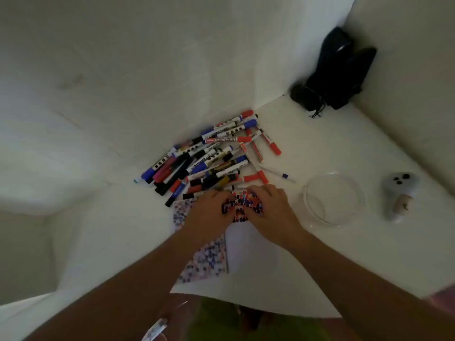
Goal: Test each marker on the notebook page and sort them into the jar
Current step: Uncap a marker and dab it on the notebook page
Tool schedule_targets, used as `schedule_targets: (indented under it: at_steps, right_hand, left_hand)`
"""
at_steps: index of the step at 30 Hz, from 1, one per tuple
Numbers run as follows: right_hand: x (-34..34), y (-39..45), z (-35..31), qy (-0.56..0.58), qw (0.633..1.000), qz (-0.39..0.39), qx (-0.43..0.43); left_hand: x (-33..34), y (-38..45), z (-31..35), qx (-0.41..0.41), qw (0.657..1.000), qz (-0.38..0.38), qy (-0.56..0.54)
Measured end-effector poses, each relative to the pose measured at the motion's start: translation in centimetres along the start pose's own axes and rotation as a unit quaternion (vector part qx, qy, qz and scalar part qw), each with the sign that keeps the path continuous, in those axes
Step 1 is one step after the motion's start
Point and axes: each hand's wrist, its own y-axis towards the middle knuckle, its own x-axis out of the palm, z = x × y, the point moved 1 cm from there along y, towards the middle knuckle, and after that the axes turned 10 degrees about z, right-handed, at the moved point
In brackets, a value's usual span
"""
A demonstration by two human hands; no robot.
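White table set in a white-walled corner.

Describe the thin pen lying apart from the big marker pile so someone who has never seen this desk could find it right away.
Start at the heap of thick whiteboard markers against the wall on the white table. Between that heap and the clear glass jar lies a slim white pen, alone and touching neither. Unlike the fat markers, it is thin, with a small dark blue band near one end.
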Motion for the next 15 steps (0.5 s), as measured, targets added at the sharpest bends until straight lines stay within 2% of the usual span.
schedule_targets:
  at_steps: [4,7,10,15]
  right_hand:
    - [2.5,0.6,3.5,-0.027,0.996,0.021,-0.087]
    - [3.7,0.2,5.0,-0.042,0.982,0.088,-0.160]
    - [4.2,0.0,5.2,-0.049,0.977,0.108,-0.179]
    - [4.9,-0.5,5.6,-0.078,0.966,0.117,-0.217]
  left_hand:
    - [2.3,-0.8,-1.1,0.065,0.996,0.047,0.040]
    - [3.5,-2.2,-1.8,0.077,0.991,0.104,0.040]
    - [4.1,-2.8,-2.3,0.093,0.984,0.147,0.041]
    - [4.6,-3.1,-2.6,0.118,0.977,0.166,0.060]
